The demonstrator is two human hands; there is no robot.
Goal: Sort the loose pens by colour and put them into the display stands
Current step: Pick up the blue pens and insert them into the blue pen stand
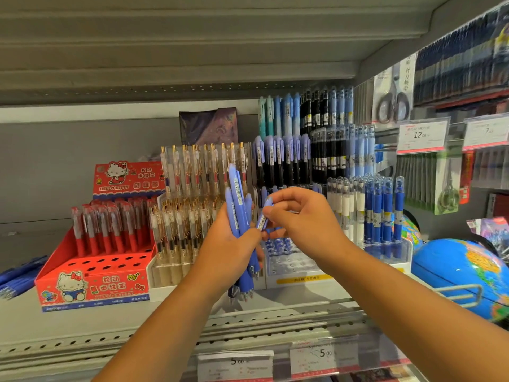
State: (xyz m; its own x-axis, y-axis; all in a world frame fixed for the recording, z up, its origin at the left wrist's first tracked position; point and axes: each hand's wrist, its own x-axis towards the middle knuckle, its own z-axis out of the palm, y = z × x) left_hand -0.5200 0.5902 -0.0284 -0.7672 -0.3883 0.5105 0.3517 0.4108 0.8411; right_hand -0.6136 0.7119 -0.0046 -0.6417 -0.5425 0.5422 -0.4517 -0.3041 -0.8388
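Note:
My left hand [230, 244] grips a bundle of several blue pens [239, 205], upright, tips pointing down below my fist. My right hand [298, 216] pinches a single blue pen [264, 216] just to the right of the bundle, at chest height in front of the shelf. Behind my hands stands a tiered clear display stand [289, 260] with several open holes in its lower front rows and purple-blue and black pens in the upper tiers. A few blue pens sit in the row right behind my right fingers.
A red Hello Kitty stand [93, 282] with red pens sits at the left, a clear stand of gold-clip pens [190, 199] beside it. Blue and white pens [369, 213] fill a stand at the right. A blue globe [462, 274] lies far right. Loose blue pens [16, 277] lie at the left edge.

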